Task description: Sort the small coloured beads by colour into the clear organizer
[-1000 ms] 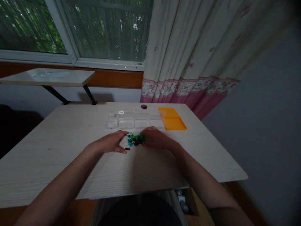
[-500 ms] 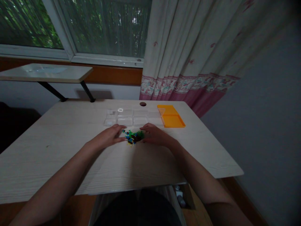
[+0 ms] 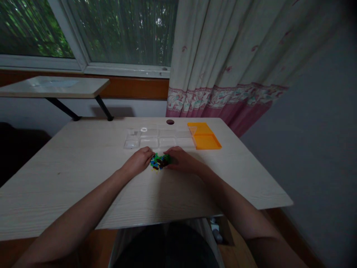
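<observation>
In the head view, both my hands are at the middle of the frame, low over the pale counter (image 3: pixel 134 201), with a small pile of bricks (image 3: pixel 160 162) between them. The pile is a jumble of green, blue, dark brown and a little yellow, lying on the counter just left of the frame's center.

My left hand (image 3: pixel 141 160) comes in from the lower left and is at the pile's left edge. Its grip is narrow, the fingers curled in close; I cannot tell whether a piece is pinched in it. My right hand (image 3: pixel 182 160) comes from the lower right and curves around the pile's right side. Its grip is fairly wide, fingers at the far side and thumb at the near side, with green and brown pieces in the gap.

Just beyond my hands lies a clear tray (image 3: pixel 149 142) split into compartments, in two rows. Its right end meets the left edge of an orange tray (image 3: pixel 208 141), right of center. A round hole (image 3: pixel 170 122) sits near the counter's far edge. A raised shelf (image 3: pixel 80 86) stands on dark legs at the left, below the window (image 3: pixel 125 33); a flowered curtain (image 3: pixel 217 48) hangs in the upper right.
</observation>
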{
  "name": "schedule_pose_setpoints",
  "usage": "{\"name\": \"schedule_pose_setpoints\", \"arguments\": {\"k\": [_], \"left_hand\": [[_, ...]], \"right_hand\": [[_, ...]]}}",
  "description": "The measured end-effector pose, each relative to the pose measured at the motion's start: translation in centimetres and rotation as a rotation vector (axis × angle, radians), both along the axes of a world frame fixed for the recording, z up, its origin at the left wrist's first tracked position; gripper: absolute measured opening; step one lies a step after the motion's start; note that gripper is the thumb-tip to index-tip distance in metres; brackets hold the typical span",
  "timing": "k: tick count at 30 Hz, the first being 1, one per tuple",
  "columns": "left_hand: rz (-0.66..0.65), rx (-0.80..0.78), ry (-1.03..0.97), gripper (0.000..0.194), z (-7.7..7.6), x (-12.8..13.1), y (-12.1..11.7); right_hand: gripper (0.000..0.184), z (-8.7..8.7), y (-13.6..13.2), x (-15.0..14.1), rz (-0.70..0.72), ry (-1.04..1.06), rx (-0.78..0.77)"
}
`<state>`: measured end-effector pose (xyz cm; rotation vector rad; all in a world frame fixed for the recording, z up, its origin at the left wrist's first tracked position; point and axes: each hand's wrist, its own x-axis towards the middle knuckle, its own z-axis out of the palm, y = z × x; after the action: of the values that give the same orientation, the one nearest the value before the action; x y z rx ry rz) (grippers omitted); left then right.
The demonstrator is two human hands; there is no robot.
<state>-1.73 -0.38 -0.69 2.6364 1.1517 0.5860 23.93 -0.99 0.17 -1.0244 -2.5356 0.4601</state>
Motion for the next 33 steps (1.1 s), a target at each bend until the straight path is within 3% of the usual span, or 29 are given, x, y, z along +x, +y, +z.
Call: {"name": "schedule_pose_setpoints", "arguments": {"k": [6,11,15,18,24,33], "left_hand": [[0.009,-0.009,-0.053,0.031,-0.4,0.3,0.0],[0.024,-0.035,-0.072,0.038,-0.3,0.5,-0.2],[-0.017,-0.052,-0.086,0.039,-0.5,0.8,-0.4],[-0.028,-0.064,-0.126,0.039,-0.8,0.8,-0.3],[-0.035,-0.073,-0.199,0.034,-0.6,0.6,-0.3],[-0.037,-0.047,-0.230,0.033,-0.3,0.5,-0.7]], "right_hand": [[0.049,0.1,-0.3,-1.3,0.009,-0.012,0.024],[0.047,0.1,0.1,-0.6,0.037,0.048,0.023],[0.024,0.6,0.7,0.7,0.022,0.069,0.063],[0.018,1.0,0.8,1.2,-0.014,0.014,0.128],[0.018,1.2,0.4,0.7,-0.006,-0.142,0.177],[0.015,0.7,0.4,0.0,-0.018,-0.161,0.207]]}}
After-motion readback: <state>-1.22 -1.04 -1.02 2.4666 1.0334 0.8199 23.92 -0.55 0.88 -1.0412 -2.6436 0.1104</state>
